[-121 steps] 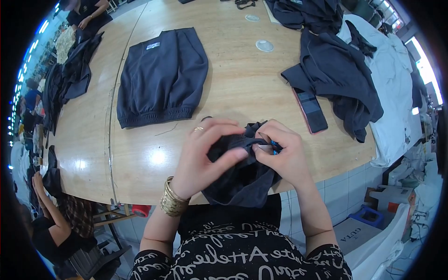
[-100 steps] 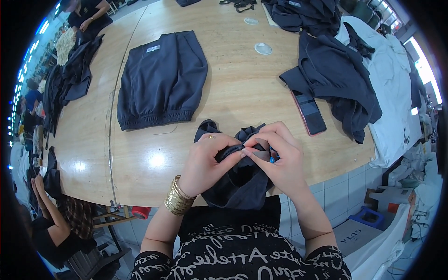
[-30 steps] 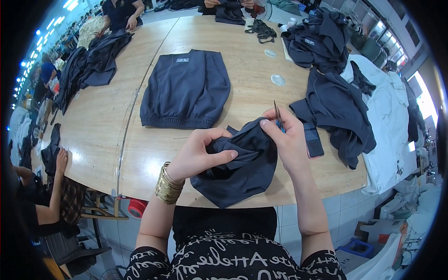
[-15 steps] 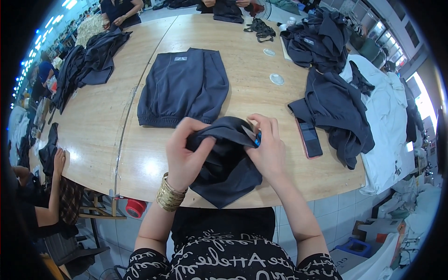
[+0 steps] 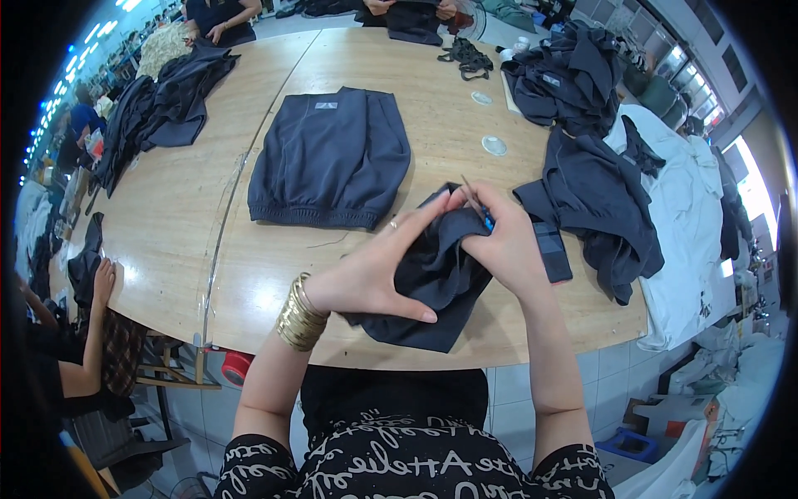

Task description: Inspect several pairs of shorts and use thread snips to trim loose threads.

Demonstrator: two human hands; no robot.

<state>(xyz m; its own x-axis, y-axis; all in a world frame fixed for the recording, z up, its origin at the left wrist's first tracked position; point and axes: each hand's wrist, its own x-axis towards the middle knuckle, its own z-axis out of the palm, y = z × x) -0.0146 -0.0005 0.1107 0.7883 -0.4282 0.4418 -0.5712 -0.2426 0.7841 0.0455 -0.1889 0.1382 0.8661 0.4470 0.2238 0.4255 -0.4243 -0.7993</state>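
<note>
A dark navy garment lies bunched at the table's near edge under both hands. My right hand is closed around small blue-handled thread snips and also grips a fold of the cloth. The snips' blades point up and away at the garment's far edge. My left hand spreads over the cloth, its thumb stretched well apart from the fingers. Its fingertips reach the garment near the blades; whether they pinch any cloth is hidden. Beyond lies a flat navy garment with a gathered hem and a small label.
A phone lies right of my hand beside crumpled navy garments. White fabric covers the right side. More dark clothes lie far left. A loose thread rests on the table. Other people work at the far and left edges.
Both hands have shifted away from me and to the right with the bunched garment, which has turned. My left hand has let go of its fold and spread its fingers.
</note>
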